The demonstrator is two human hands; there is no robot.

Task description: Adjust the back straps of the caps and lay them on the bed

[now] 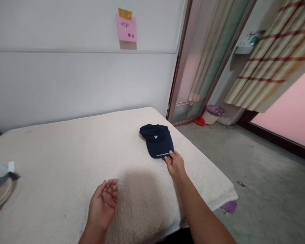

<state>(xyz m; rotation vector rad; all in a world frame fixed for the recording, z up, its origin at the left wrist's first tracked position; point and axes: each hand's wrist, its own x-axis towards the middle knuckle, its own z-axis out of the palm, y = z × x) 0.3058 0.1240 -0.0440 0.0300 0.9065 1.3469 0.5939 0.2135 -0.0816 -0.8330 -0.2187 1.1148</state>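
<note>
A dark navy cap [157, 140] with a small white emblem and white lettering along its brim lies right of centre on the cream bed cover [91, 145]. The brim points towards me. My right hand [176, 163] pinches the brim's near right corner, thumb on top and fingers beneath. To the left and nearer, my left hand [103, 203] is palm up with its fingers loosely curled and apart, holding nothing. A gap separates it from the cap.
At the far left edge sits a partly visible light object with dark trim [1, 193]. A pink note [127, 28] is taped to the wall. Beyond the bed's right edge are a sliding door [200, 57], a lined bin [211, 114] and a curtain [269, 61].
</note>
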